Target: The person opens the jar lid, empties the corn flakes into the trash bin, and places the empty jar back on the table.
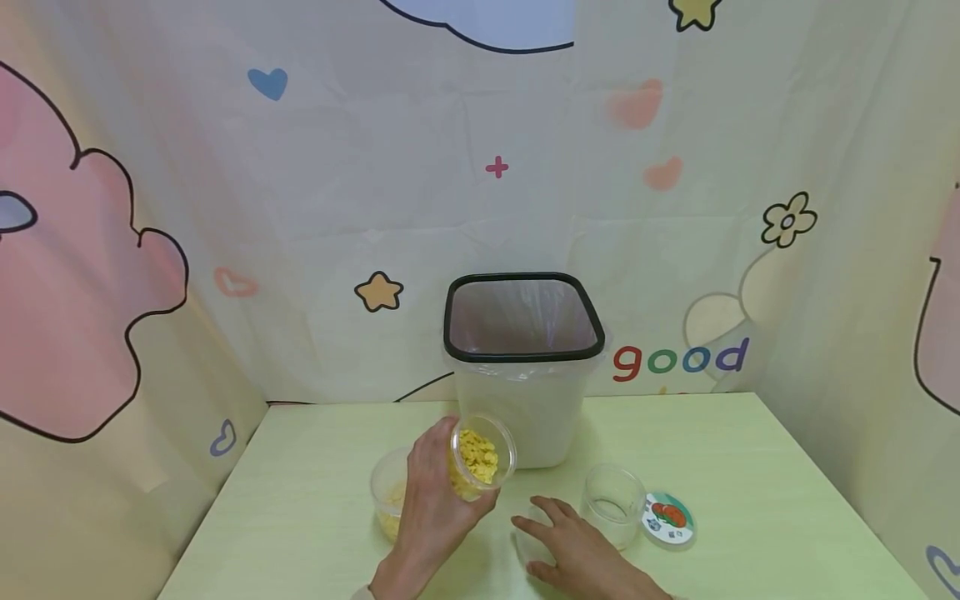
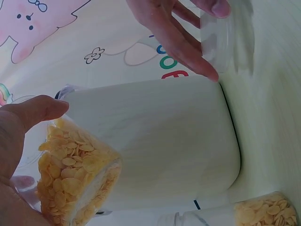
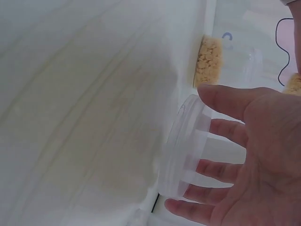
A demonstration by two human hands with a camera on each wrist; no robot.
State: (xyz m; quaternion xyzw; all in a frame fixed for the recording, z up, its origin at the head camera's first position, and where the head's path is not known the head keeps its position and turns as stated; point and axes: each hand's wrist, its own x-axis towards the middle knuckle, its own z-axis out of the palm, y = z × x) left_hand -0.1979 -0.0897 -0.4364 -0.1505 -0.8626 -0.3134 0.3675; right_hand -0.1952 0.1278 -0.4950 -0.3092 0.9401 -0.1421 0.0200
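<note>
A: In the head view, what is the left hand doing?

B: It holds a clear, round plastic jar of yellow flakes, tilted, above the pale green tabletop and in front of a white bin with a black rim.

A: And the right hand?

B: Spread wide, palm down, over a shallow, clear plastic lid. Just beside it stands a clear plastic cylinder, next to a round white disc with a tomato picture.

A: Anything on the other side?

B: A second clear jar of flakes, upright, partly hidden by the left hand.

A: What does the left wrist view add?

B: The thumb and fingers lie around the tilted jar, with flakes packed against its wall. The bin's side fills the middle, the second jar shows at the lower right, and the right hand is at the top, around the lid.

A: And the right wrist view?

B: The thumb is by one edge of the lid, the fingers extended by the other. I cannot tell how firmly they touch. The second jar stands beyond the thumb, its lower part filled.
</note>
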